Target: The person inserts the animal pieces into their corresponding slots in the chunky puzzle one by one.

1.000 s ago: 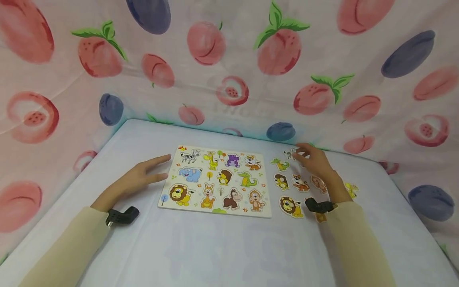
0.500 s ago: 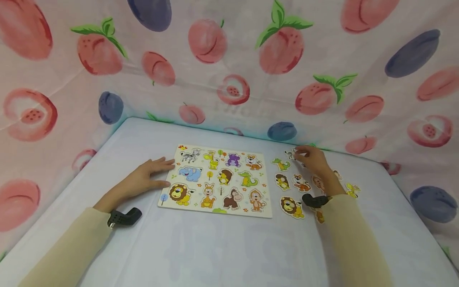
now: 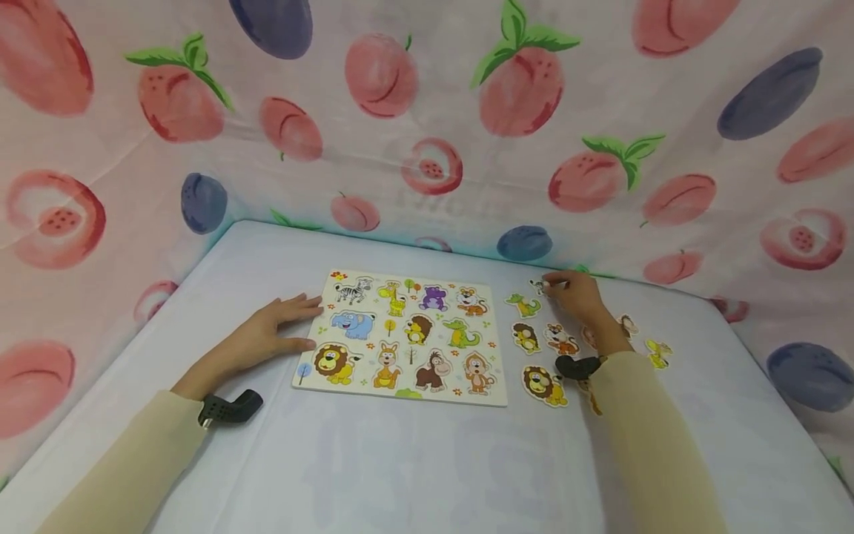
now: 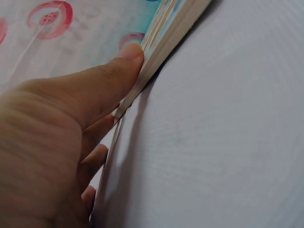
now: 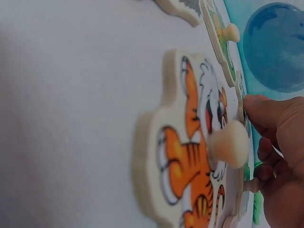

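A wooden puzzle board (image 3: 400, 397) printed with animals lies flat on the white table. My left hand (image 3: 267, 330) rests at its left edge, fingers fairly straight; in the left wrist view the thumb (image 4: 104, 80) touches the board's side (image 4: 161, 57). Right of the board, my right hand (image 3: 577, 293) pinches the zebra puzzle piece (image 3: 537, 287) between thumb and curled fingers, at table level. The hand hides part of that piece. Close by are the crocodile piece (image 3: 523, 305), hedgehog piece (image 3: 525, 337) and tiger piece (image 3: 560, 340), whose knob (image 5: 230, 144) shows in the right wrist view.
A lion piece (image 3: 543, 386) lies nearer the front, and a giraffe piece (image 3: 658, 354) lies farther right. Several other pieces sit partly under the right forearm. Behind the table (image 3: 400, 467) hangs a fruit-print cloth (image 3: 427, 96).
My left fingers have come in from beside the board to touch its left edge. My right hand has shifted slightly left and closed its fingertips at the zebra piece.
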